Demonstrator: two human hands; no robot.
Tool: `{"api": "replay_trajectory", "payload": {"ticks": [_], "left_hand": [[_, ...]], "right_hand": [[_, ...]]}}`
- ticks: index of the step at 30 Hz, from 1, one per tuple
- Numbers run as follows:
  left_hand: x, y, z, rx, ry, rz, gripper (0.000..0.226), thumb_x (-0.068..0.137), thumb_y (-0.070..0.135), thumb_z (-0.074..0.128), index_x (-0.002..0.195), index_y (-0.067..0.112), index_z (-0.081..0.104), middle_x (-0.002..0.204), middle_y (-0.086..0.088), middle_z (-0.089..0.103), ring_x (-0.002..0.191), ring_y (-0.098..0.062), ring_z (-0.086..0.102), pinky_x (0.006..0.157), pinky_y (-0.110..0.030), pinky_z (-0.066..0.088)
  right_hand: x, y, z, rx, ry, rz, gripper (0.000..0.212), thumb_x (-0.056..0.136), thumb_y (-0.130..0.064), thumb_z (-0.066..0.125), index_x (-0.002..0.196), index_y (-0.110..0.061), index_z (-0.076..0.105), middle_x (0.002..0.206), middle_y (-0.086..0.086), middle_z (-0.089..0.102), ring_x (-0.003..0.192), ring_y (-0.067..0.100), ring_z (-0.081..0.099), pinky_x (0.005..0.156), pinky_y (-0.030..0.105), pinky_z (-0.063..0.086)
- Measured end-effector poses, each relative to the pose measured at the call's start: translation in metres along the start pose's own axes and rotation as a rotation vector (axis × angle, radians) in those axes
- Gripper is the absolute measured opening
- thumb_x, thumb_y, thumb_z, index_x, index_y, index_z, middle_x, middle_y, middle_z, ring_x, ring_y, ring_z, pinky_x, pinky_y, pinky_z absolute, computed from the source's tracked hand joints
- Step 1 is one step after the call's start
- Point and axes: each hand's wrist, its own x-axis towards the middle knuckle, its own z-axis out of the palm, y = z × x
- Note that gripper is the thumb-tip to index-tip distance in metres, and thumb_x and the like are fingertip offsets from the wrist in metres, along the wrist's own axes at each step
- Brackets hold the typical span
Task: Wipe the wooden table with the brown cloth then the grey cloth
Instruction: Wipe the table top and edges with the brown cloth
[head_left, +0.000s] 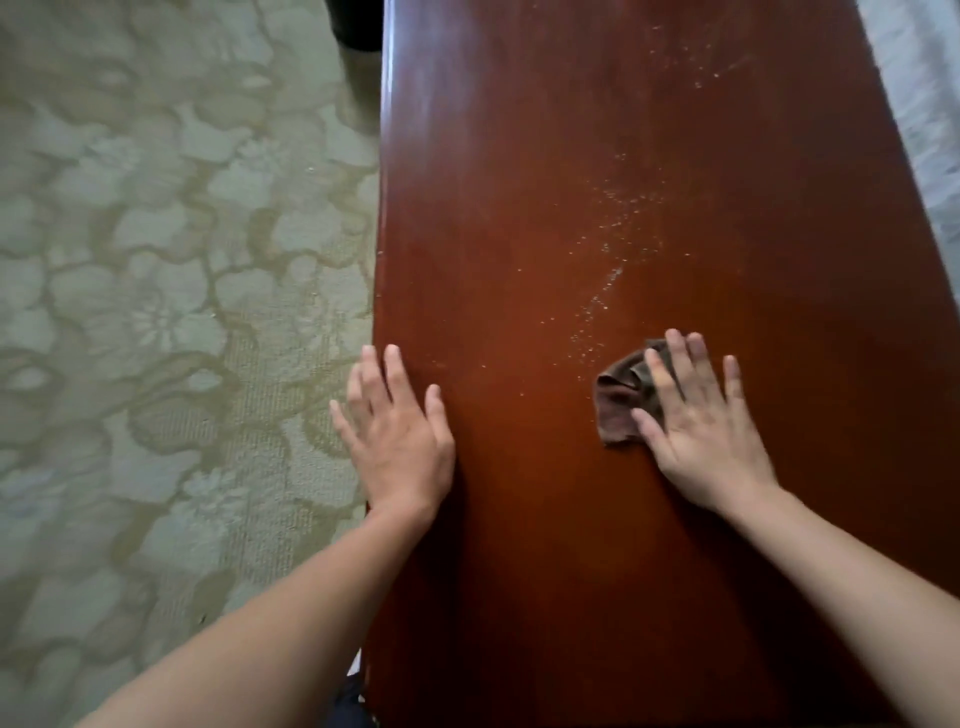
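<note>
The reddish wooden table (649, 571) fills the right of the head view. My right hand (698, 431) lies flat, fingers spread, pressing the crumpled brown cloth (621, 400) onto the tabletop; part of the cloth shows to the left of my fingers. A trail of pale crumbs or dust (610, 270) runs from just beyond the cloth toward the far right. My left hand (397, 431) rests flat with fingers apart on the table's left edge, holding nothing. No grey cloth is in view.
A pale green patterned carpet (171, 312) covers the floor left of the table. A dark object (358, 23) stands at the table's far left corner. Light fabric (919, 104) runs along the right edge.
</note>
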Motion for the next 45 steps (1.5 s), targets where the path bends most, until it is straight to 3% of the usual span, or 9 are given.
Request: {"api": "replay_trajectory", "payload": {"ticks": [3,10,13,16,21,24,27,36,45], "left_hand": [[0.022,-0.014,-0.014,-0.269,-0.186,-0.199,0.071,0.107,0.060,0.020,0.167,0.027,0.000,0.174,-0.006,0.013,0.154,-0.036,0.032,0.122,-0.053,0.027],[0.050,-0.041,0.003,-1.038,-0.416,-0.438,0.101,0.077,0.102,0.018,0.149,0.041,0.053,0.148,0.004,0.062,0.140,-0.020,0.055,0.124,-0.047,0.034],[0.056,-0.038,-0.005,-1.249,-0.413,-0.447,0.066,0.105,0.068,0.015,0.131,0.030,0.062,0.117,0.007,0.077,0.110,-0.007,0.073,0.106,-0.030,0.052],[0.056,-0.035,-0.002,-1.386,-0.404,-0.392,0.066,0.110,0.056,0.008,0.136,0.026,0.060,0.120,0.012,0.076,0.114,0.001,0.069,0.097,-0.015,0.052],[0.059,-0.041,0.007,-1.419,-0.417,-0.439,0.077,0.097,0.079,0.020,0.148,0.030,0.052,0.131,0.007,0.072,0.123,-0.008,0.066,0.114,-0.037,0.047],[0.060,-0.042,0.011,-1.440,-0.402,-0.485,0.064,0.103,0.071,0.017,0.134,0.032,0.057,0.112,0.013,0.077,0.106,0.001,0.072,0.094,-0.023,0.055],[0.064,-0.044,0.007,-1.517,-0.444,-0.501,0.065,0.107,0.061,0.010,0.134,0.026,0.058,0.108,0.014,0.077,0.099,0.002,0.073,0.080,-0.015,0.056],[0.069,-0.050,-0.006,-1.446,-0.562,-0.511,0.071,0.102,0.072,0.011,0.149,0.030,0.044,0.109,-0.004,0.080,0.095,-0.018,0.078,0.067,-0.032,0.063],[0.079,-0.064,-0.007,-1.436,-0.663,-0.537,0.077,0.102,0.072,0.008,0.156,0.028,0.041,0.095,-0.004,0.079,0.092,-0.020,0.076,0.079,-0.035,0.059]], "right_hand": [[-0.008,-0.017,0.006,0.046,-0.015,-0.083,0.074,0.107,-0.052,0.018,0.166,-0.006,0.014,0.175,0.010,-0.006,0.162,0.023,-0.008,0.129,0.047,-0.006],[-0.023,-0.200,0.003,0.135,0.051,-0.221,0.076,0.103,-0.054,0.032,0.166,-0.014,0.019,0.174,0.017,0.008,0.162,0.033,0.004,0.128,0.057,0.007],[0.026,-0.240,-0.011,0.163,0.057,-0.152,0.075,0.103,-0.056,0.026,0.167,-0.018,0.018,0.175,0.016,0.008,0.162,0.032,0.003,0.128,0.062,0.005],[0.101,-0.249,-0.031,0.162,0.035,-0.079,0.075,0.102,-0.059,0.019,0.167,-0.022,0.013,0.176,0.011,0.003,0.162,0.029,0.000,0.125,0.065,-0.002],[0.198,-0.240,-0.059,0.202,0.035,0.039,0.072,0.106,-0.059,0.021,0.168,-0.026,0.006,0.176,0.007,-0.004,0.162,0.025,-0.007,0.125,0.067,-0.005],[0.184,-0.242,-0.054,0.167,0.056,0.009,0.071,0.106,-0.057,0.019,0.168,-0.026,0.008,0.176,0.007,-0.001,0.162,0.026,-0.004,0.125,0.067,-0.003],[0.113,-0.246,-0.038,0.138,0.115,-0.100,0.069,0.105,-0.054,0.023,0.168,-0.024,0.016,0.176,0.009,0.005,0.162,0.029,0.002,0.125,0.068,0.004],[-0.192,-0.267,0.037,-0.069,0.030,-0.356,0.087,0.087,-0.068,0.051,0.161,-0.026,0.034,0.175,0.011,0.010,0.161,0.032,0.010,0.117,0.069,0.014],[-0.038,-0.293,-0.004,0.172,0.097,0.023,0.075,0.099,-0.053,0.040,0.165,-0.021,0.026,0.174,0.014,0.015,0.161,0.033,0.013,0.122,0.073,0.010]]}}
